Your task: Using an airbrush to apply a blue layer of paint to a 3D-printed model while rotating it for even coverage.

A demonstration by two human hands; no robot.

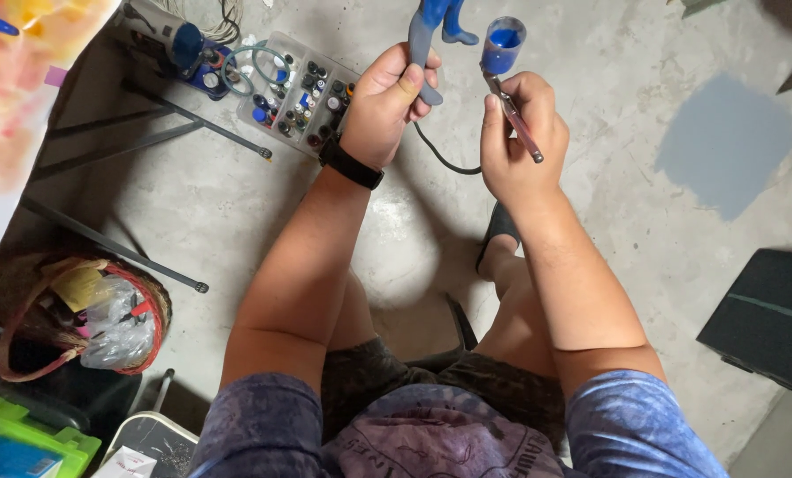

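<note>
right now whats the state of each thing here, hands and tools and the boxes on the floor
left hand: closed around the blue and grey figure
blue and grey figure: held up, top out of frame
right hand: gripping the airbrush
airbrush: held, hose attached
paint cup: open, blue paint inside
clear organizer box: open, filled with small bottles
woven basket: stuffed with plastic bags

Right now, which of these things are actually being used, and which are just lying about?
In use:
- blue figure, held in the left hand
- airbrush with its cup of blue paint, held in the right hand
- black hose

Lying about:
- clear box of small paint bottles
- woven basket
- green box
</note>
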